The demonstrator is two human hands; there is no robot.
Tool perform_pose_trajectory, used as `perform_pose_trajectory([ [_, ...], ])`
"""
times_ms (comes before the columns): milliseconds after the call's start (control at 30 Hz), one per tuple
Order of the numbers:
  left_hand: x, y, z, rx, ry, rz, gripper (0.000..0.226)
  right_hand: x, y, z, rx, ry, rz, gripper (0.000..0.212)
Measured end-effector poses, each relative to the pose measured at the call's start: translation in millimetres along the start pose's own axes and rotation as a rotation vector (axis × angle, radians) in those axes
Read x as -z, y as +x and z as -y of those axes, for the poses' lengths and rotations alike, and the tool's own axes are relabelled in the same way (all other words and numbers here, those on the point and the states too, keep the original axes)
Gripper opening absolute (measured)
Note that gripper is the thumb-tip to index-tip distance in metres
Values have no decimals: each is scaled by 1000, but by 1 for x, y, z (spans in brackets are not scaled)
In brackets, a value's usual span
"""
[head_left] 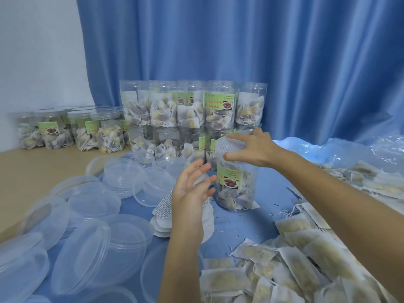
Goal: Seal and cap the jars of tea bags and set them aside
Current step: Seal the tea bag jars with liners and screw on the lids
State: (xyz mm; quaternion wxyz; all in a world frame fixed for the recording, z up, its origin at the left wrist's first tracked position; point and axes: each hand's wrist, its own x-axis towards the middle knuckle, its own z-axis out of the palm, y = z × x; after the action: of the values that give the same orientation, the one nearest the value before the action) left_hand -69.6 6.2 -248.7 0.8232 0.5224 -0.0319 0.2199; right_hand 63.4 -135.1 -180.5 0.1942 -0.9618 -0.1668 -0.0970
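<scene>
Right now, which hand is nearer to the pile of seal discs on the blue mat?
Left. The left hand hovers open just above the seal discs, partly covering them. The right hand is farther back, at the top of the jar.

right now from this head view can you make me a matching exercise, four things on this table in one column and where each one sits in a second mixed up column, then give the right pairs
Things
1. loose clear plastic round lids
2. loose white paper tea bags
3. capped clear plastic jars with green labels
4. round white printed seal

Places
A. far left, by the white wall
B. on the mouth of the front jar, under the right hand
C. near left, piled on the table
D. near right, heaped

Pairs: 1-C, 2-D, 3-A, 4-B
</scene>
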Motion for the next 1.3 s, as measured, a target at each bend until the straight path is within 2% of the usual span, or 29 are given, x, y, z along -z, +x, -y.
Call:
perform_pose_trajectory([
  [200,6,1,1,17,-67,-60,26,-2,8,-10,25,110,57,69],
  [333,5,-1,3,54,-70,-80,23,-7,1,-15,44,103,3,72],
  [467,1,0,4,103,-66,-104,17,-11,-7,-17,47,67,12,98],
  [533,0,1,6,119,-90,-116,15,-8,-13,-20,64,99,-27,101],
  [667,-4,4,8,144,-173,-169,14,11,-39,-26,124,212,-212,90],
  [733,-5,4,8,139,-117,-211,28,22,-52,-22,166,340,-315,86],
  [800,-6,5,8,144,-69,-198,65,27,-64,-12,221,572,-341,82],
  [867,-7,5,5,179,-87,-140,97,23,-76,3,295,843,-298,79],
  [900,-7,5,2,183,-115,-117,100,18,-80,10,328,927,-264,76],
  [1000,6,7,-6,123,-175,-154,74,9,-84,19,401,926,-105,64],
  [1067,24,9,-10,80,-217,-209,63,11,-82,19,373,867,10,61],
  [1133,38,9,-13,54,-229,-234,69,15,-78,17,312,778,66,71],
  [1200,45,9,-15,37,-219,-261,78,17,-75,17,273,713,152,92],
  [1233,48,8,-15,36,-219,-266,76,18,-75,18,276,707,194,97],
  [1300,51,8,-14,51,-227,-255,57,20,-75,19,348,658,201,92],
])
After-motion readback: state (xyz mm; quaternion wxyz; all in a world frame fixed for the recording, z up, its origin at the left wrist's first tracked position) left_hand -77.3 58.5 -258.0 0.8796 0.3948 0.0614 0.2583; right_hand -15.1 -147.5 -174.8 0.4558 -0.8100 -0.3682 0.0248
